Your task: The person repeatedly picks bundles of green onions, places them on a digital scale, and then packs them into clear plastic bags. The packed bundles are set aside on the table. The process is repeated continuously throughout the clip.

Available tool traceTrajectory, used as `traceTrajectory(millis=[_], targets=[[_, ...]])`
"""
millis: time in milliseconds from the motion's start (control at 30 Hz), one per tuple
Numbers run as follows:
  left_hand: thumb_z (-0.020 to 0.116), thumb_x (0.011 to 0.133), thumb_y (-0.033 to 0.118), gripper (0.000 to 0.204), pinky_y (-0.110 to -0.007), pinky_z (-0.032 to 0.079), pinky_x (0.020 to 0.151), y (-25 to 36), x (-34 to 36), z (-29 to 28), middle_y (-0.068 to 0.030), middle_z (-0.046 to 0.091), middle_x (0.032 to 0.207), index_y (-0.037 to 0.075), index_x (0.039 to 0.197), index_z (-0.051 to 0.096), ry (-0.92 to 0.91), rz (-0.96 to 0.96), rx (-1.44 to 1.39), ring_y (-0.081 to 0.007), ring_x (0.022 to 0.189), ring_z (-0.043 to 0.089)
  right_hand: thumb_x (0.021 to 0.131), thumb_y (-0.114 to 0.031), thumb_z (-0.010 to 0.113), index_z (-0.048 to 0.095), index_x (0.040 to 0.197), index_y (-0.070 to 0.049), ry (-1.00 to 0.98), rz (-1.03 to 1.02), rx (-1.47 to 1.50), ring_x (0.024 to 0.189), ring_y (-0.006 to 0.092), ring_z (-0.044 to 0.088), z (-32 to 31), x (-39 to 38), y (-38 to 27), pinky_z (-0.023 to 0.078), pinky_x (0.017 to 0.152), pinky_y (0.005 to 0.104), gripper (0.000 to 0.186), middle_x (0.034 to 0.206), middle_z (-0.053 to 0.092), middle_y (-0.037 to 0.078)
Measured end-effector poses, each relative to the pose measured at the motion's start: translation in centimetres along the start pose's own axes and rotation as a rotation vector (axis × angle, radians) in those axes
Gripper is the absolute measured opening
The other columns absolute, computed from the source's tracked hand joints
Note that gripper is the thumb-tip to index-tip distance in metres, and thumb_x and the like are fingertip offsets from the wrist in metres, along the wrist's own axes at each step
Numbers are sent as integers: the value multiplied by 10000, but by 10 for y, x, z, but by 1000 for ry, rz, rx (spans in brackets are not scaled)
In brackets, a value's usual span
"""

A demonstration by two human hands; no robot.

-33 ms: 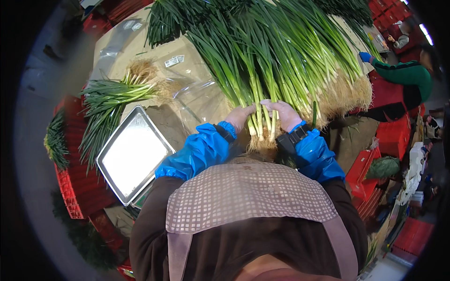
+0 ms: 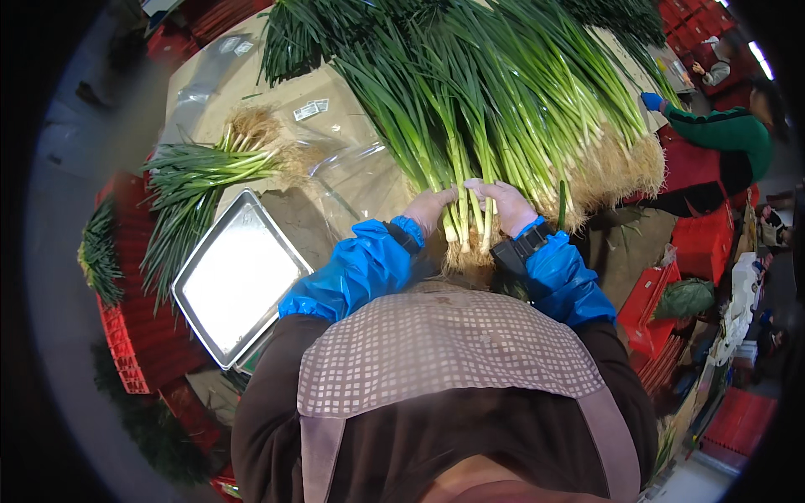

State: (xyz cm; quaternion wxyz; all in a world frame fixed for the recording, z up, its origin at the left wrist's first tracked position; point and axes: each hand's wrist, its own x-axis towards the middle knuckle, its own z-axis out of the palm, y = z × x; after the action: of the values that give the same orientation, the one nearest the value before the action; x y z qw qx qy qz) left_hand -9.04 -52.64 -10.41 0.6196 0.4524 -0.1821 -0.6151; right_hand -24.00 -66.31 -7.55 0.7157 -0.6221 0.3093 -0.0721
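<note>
My left hand point(image 2: 429, 211) and my right hand point(image 2: 510, 208), both in pale gloves, close round the white lower stalks of a few spring onions point(image 2: 464, 220) in front of my apron. Their pale roots hang down between my wrists, and the green leaves reach away over the table. Just right of my right hand, a large pile of spring onions point(image 2: 537, 134) lies with its shaggy roots toward me. Some of my fingers are hidden behind the stalks.
A bright metal tray point(image 2: 182, 291) stands at my left, beside a smaller bunch of spring onions point(image 2: 210, 163). Clear plastic film point(image 2: 356, 172) lies on the table point(image 2: 344, 101). Red crates point(image 2: 126, 360) stand far left. At right, a co-worker in a green sleeve point(image 2: 713, 130) reaches toward the pile.
</note>
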Motion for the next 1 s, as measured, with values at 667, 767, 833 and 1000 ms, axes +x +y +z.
traceTrajectory(millis=[667,767,833,1000], targets=[[753,747,539,550,-324,402,490,21,-30,25,-38,566,634,8,874,686,133,-94,-42,-149,493,492,940,-189,491,249,1470,15,219,-7,-817,1210,484,468,58,-33,9,422,1003,449,617,1376,441,316],[746,759,530,546,-324,398,487,19,-21,20,-43,554,607,-5,851,687,128,-126,211,-146,503,493,932,-193,495,223,1473,17,172,-190,-1071,1254,452,453,61,-32,19,401,1035,446,642,1430,387,307],[729,782,471,546,-318,459,609,15,-13,17,-97,629,720,-51,937,683,216,-159,228,-167,655,575,933,-166,503,323,1417,11,196,-347,-780,1252,457,453,54,-29,26,396,1040,444,546,1418,414,288],[649,861,235,336,-310,502,818,6,-8,25,-153,688,918,-59,1022,668,211,248,360,-226,883,654,975,-310,465,529,1145,-41,146,-186,-713,974,444,600,19,-18,42,480,842,479,325,1031,633,266]])
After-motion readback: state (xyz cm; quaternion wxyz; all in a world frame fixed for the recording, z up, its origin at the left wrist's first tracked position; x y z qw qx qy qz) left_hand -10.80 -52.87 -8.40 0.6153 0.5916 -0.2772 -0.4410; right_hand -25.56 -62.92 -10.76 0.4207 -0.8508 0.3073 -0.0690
